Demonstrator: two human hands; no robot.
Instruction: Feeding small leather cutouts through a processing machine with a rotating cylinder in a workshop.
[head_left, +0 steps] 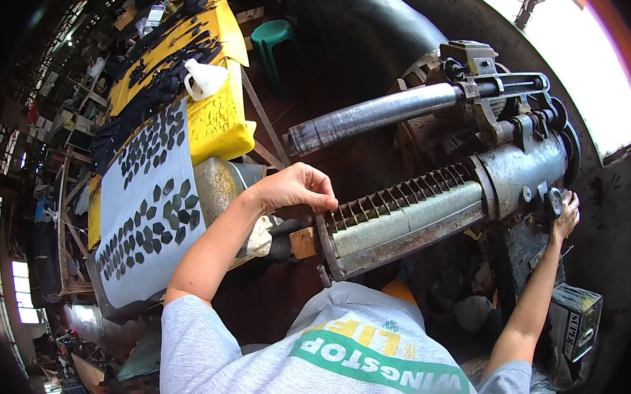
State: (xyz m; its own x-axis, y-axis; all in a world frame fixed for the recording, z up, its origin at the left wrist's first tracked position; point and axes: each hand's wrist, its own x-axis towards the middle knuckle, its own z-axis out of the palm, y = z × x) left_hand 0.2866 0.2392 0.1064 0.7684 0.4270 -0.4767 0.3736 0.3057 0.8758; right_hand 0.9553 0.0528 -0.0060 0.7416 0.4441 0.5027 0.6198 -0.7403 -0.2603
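In front of me stands a worn metal machine (520,165) with a long frame stretching out to the left. Along that frame runs a row of thin metal ribs (401,194), beside a pale grey-green rounded strip (407,220). My left hand (298,187) is over the frame's left end, thumb and fingertips pinched together at the first ribs. Whatever lies between those fingertips is too small to tell. My right hand (566,214) reaches to the machine's right side, fingers curled next to a dark round knob (553,202). What it grips is partly hidden.
A bare steel roller (377,118) juts out above the ribs. To the left, a table with a yellow cover (222,131) bears a white sheet (162,260) with rows of dark flat pieces, and a white jug (206,79). A green stool (272,34) and a box (573,321) stand nearby.
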